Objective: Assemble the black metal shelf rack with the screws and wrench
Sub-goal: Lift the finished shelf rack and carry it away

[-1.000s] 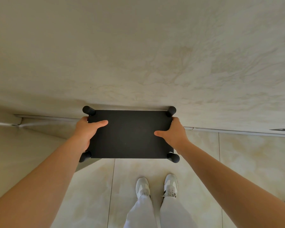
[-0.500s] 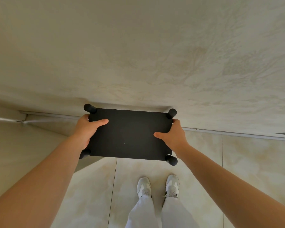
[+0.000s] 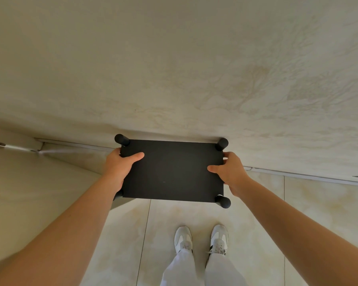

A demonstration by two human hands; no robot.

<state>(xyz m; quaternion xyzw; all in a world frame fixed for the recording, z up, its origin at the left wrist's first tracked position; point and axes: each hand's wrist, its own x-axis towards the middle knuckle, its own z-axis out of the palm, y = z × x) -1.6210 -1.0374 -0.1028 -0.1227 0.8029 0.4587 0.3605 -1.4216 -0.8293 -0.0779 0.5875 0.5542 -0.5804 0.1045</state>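
I look straight down on the black metal shelf rack point(image 3: 172, 172). Its flat rectangular top faces me, with a round black post end at each corner. It stands close against the beige marbled wall point(image 3: 174, 69). My left hand point(image 3: 120, 166) grips the rack's left edge, thumb lying on the top. My right hand point(image 3: 229, 172) grips the right edge the same way. The parts of the rack below the top panel are hidden. No screws or wrench are in view.
Pale glossy floor tiles point(image 3: 256, 213) lie below. My two feet in white shoes point(image 3: 201, 238) stand just behind the rack. A skirting line point(image 3: 298, 174) runs along the wall's foot, and another wall face closes in at the left point(image 3: 29, 182).
The rack and both hands have shifted slightly up in the view, toward the wall; the grip on both edges is unchanged.
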